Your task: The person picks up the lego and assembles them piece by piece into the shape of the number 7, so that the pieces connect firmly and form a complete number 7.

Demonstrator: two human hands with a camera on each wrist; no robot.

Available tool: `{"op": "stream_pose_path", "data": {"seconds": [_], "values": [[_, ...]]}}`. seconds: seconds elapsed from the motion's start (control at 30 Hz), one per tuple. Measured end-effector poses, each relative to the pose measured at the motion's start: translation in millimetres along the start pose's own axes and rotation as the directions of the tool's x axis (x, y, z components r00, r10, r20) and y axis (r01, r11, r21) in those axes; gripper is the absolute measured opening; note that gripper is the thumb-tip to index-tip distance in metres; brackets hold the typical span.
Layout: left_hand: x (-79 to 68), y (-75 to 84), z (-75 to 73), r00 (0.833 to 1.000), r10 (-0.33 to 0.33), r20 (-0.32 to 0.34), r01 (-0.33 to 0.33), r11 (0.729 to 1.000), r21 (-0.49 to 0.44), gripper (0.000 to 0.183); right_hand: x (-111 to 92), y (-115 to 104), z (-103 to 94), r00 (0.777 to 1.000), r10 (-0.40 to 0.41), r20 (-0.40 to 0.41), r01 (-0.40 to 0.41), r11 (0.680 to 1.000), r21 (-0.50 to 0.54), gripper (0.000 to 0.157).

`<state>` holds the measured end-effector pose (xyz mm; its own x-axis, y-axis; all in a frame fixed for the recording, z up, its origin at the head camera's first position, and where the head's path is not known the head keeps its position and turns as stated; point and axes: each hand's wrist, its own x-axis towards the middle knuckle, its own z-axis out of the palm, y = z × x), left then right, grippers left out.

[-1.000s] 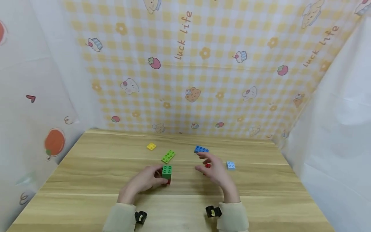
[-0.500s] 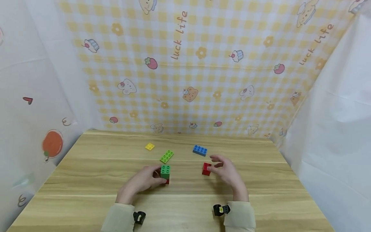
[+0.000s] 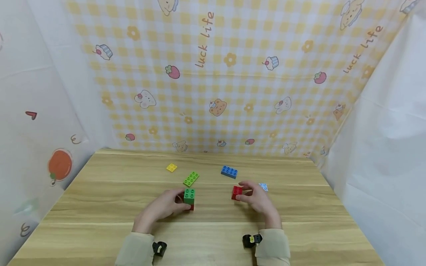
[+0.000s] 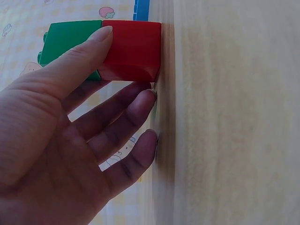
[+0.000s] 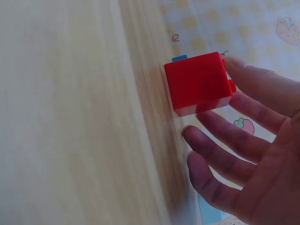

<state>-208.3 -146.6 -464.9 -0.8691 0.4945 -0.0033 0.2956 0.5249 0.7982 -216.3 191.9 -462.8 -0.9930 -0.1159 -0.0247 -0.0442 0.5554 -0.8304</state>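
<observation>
On the left, my left hand (image 3: 164,203) holds a two-block stack, with a green block (image 3: 189,195) on top of a red block (image 4: 131,49). The thumb lies across the seam where the two join, and the other fingers reach behind the stack. The stack stands upright close to the wooden tabletop. To the right, my right hand (image 3: 257,201) is beside a second red block (image 5: 199,84), which sits studs up. The thumb tip is right at its studded top edge, and the loosely bent fingers lie behind and beside it.
Farther back lie a flat lime-green plate (image 3: 191,178), a flat yellow plate (image 3: 171,167) and a long blue block (image 3: 229,171). A light-blue block (image 3: 263,187) shows partly behind my right hand. A patterned curtain (image 3: 199,92) rises behind the wooden table (image 3: 206,236).
My right hand moved right off the top of the second red block, then came in beside it, thumb lower. The left hand keeps its hold on the stack. The head view shifted slightly.
</observation>
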Motion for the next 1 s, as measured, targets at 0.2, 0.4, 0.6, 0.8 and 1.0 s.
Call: {"op": "stream_pose_path", "data": {"seconds": [0.2,0.4,0.6,0.8,1.0], "values": [[-0.5,-0.1,-0.3,1.000,-0.004,0.003,0.003,1.000,0.004,0.020,1,1,2.2,1.000,-0.011,0.011,0.012,0.999,-0.041,0.043],[-0.3,-0.1,0.2,1.000,-0.005,0.004,0.005,1.000,0.000,0.022,0,-1,4.4,0.999,0.026,0.019,-0.024,0.997,-0.068,0.034],[-0.3,-0.3,0.3,1.000,-0.013,0.002,0.013,1.000,-0.008,0.022,-1,-6,4.3,0.999,0.036,0.014,-0.035,0.996,-0.085,0.027],[-0.5,-0.3,0.1,1.000,-0.006,0.005,0.006,1.000,-0.008,0.022,-1,-13,3.3,1.000,0.017,0.001,-0.017,0.996,-0.091,0.025],[-0.8,-0.3,0.1,1.000,-0.002,0.005,0.002,1.000,-0.013,0.024,-4,-26,0.6,0.999,-0.021,-0.025,0.018,0.995,-0.099,0.028]]}}
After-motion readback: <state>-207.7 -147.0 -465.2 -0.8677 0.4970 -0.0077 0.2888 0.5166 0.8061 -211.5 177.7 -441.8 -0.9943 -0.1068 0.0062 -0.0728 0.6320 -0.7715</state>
